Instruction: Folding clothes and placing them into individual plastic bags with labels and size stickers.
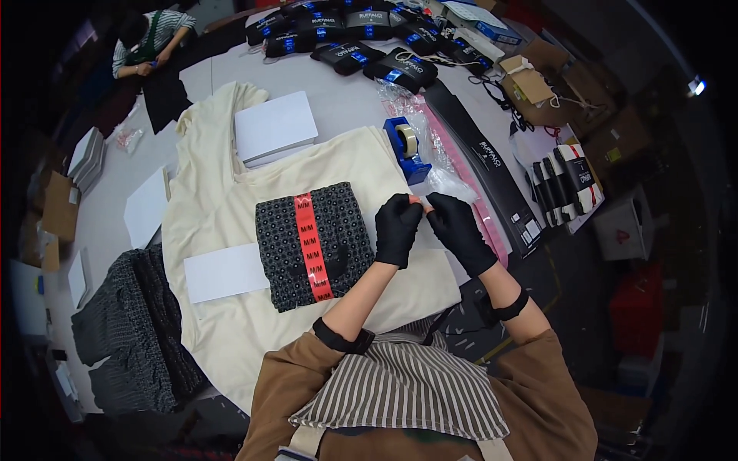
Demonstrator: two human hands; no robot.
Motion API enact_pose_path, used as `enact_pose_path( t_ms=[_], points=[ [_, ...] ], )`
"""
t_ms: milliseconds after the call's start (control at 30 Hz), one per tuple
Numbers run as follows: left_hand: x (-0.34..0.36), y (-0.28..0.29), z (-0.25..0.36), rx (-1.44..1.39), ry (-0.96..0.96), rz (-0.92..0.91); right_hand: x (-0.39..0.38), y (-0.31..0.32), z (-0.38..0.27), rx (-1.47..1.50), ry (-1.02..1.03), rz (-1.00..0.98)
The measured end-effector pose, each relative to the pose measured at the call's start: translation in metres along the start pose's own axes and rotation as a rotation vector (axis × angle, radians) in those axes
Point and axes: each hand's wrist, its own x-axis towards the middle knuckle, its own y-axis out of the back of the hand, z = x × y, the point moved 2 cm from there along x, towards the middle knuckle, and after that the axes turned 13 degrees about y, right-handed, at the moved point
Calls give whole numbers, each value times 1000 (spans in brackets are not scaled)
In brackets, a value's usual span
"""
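My left hand [397,230] and my right hand [460,233], in black fingerless gloves, meet over the table. Their fingers are curled in a pinch with the tips nearly touching; anything between them is too small to make out. Left of them lies a folded dark patterned knit garment [278,250] with a printed red strip [310,253] down its middle. Beneath it a large cream cloth garment [223,315] is spread out, with a white card [223,274] partly under the folded piece. Just beyond my hands stands a blue tape dispenser [416,170] with a roll of tape [407,140].
A white paper stack [277,127] rests on the cream cloth. Dark knit garments [131,330] are piled at left. Black packs [346,56] crowd the far side; a long black box [480,157] and packaged items [565,184] lie right. Another person [157,38] works far left.
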Motion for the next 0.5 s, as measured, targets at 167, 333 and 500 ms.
enact_pose_path(
  t_ms=[167,333,500],
  points=[
    [-1,1,4,43,19,-14,-3,0,-2,-51,74,32],
    [-3,-4,17,155,11,-17,-6,5,1,-45,61,1],
    [-3,-17,7,258,-64,36,-14,36,22,122,-134,-13]
  ],
)
